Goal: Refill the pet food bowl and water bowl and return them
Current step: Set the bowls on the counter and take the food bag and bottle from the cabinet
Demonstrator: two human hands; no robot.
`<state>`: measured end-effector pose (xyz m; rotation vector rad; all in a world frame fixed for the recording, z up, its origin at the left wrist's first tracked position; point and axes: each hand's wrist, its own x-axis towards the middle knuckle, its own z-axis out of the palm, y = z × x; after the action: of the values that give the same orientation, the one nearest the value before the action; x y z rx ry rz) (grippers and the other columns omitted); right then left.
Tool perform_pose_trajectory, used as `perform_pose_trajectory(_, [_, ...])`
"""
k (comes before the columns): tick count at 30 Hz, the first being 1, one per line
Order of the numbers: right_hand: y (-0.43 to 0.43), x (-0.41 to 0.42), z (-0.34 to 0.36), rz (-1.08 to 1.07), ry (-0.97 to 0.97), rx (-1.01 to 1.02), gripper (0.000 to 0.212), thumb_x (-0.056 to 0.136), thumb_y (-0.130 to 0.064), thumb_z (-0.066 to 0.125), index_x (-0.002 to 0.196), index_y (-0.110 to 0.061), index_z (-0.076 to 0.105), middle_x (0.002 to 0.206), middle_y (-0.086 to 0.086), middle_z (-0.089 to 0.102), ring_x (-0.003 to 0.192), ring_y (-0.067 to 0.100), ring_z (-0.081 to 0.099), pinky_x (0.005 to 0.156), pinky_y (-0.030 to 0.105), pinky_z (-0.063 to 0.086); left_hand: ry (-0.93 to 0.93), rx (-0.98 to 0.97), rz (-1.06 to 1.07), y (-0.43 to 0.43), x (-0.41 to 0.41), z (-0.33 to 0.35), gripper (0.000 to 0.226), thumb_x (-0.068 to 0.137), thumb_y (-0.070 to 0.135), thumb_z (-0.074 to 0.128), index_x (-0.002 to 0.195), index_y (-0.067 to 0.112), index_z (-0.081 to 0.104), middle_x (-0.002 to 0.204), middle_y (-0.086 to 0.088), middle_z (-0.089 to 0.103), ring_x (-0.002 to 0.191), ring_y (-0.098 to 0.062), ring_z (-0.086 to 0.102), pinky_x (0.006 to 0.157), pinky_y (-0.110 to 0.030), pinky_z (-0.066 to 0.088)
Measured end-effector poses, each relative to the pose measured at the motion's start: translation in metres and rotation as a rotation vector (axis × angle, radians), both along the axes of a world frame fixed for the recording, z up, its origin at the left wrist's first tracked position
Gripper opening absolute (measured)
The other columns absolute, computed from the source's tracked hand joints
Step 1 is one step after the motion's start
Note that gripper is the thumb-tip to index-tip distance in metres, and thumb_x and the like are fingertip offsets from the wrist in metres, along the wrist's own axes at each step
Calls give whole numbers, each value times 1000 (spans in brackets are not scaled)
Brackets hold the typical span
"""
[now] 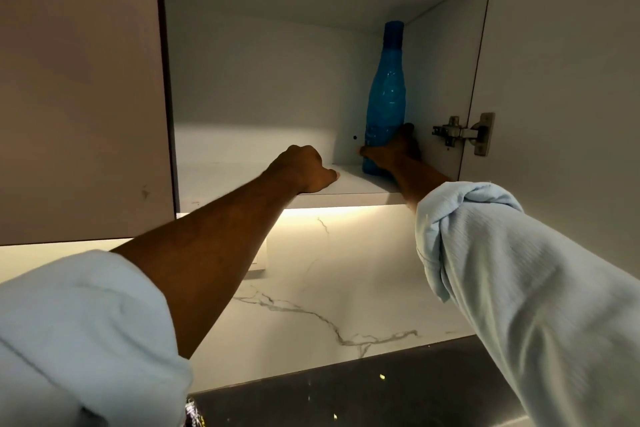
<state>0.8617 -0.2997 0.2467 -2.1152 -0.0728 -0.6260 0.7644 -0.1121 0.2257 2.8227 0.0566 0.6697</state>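
A tall blue plastic bottle (386, 94) with a blue cap stands upright at the right back of an open wall cupboard's lower shelf (349, 185). My right hand (393, 149) grips the bottle's lower part, fingers wrapped round it. My left hand (304, 166) rests on the shelf's front part with its fingers curled into a fist, holding nothing that I can see. No pet bowl is in view.
The cupboard's right door (561, 62) stands open on a metal hinge (462, 133). A closed door (79, 90) is on the left. Below are a lit marble backsplash (329, 295) and a dark counter (363, 395).
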Motion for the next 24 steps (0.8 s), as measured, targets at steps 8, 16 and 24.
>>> perform_pose_trajectory(8, [-2, -22, 1, 36, -15, 44, 105, 72, -44, 92, 151, -15, 30, 148, 9, 53, 132, 32, 57, 106, 41, 53, -27, -56, -31, 0, -7, 1, 60, 89, 60, 72, 117, 8, 76, 122, -14, 73, 115, -32, 65, 101, -45, 57])
perform_pose_trajectory(16, [-18, -53, -7, 69, -50, 2, 108, 64, -50, 94, 150, -18, 37, 144, 6, 57, 126, 29, 59, 102, 42, 56, -48, -88, -1, -4, -32, 0, 35, 86, 40, 68, 109, 13, 77, 119, -15, 70, 112, -36, 66, 96, -41, 58])
perform_pose_trajectory(24, [-33, -101, -8, 97, -105, 7, 110, 57, -55, 92, 148, -20, 41, 141, 4, 60, 124, 27, 61, 101, 47, 57, -51, -103, -38, 3, -75, -1, 29, 89, 42, 62, 81, 18, 76, 103, -13, 71, 102, -34, 65, 93, -41, 58])
